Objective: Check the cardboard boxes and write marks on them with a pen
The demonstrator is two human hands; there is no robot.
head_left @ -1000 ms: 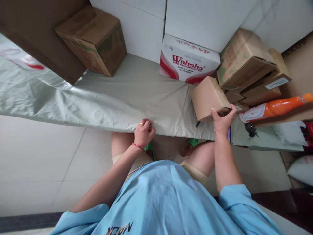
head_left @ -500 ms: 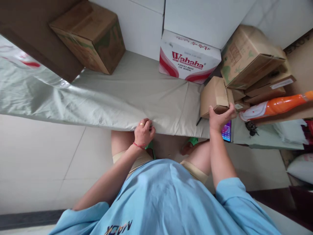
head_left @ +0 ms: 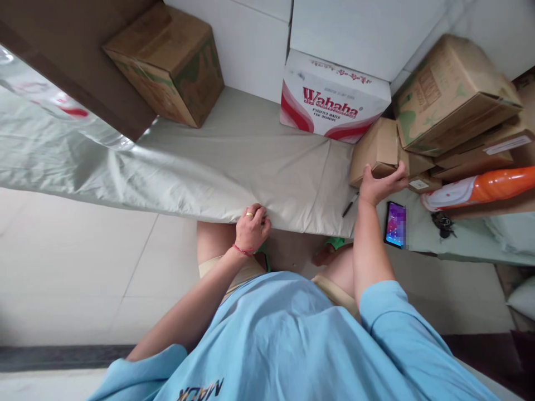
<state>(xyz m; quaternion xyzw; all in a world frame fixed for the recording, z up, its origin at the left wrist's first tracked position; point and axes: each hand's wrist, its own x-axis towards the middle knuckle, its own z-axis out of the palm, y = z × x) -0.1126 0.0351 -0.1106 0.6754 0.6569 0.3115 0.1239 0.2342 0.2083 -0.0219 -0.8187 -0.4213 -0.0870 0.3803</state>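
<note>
My right hand [head_left: 381,185] grips the near end of a small brown cardboard box [head_left: 371,151], thumb on one side and fingers on the other. The box stands beside the white and red Wahaha water carton [head_left: 334,100]. Just left of that wrist lies a dark pen [head_left: 350,205], and to its right a lit phone [head_left: 395,224]. My left hand [head_left: 253,227], with a ring and a red wrist string, rests with curled fingers at the front edge of the cloth-covered table [head_left: 234,172]. Whatever its fingers may hold is hidden.
Larger cardboard boxes stand back left [head_left: 167,64] and back right [head_left: 451,97]. An orange-topped bottle [head_left: 480,186] and keys [head_left: 443,224] lie to the right. A clear plastic bottle [head_left: 67,106] is at far left. My legs are under the table edge.
My right hand has pushed the small box slightly back toward the wall. More of the pen and phone shows beside my arm. The view has shifted a little; my left hand stays at the edge.
</note>
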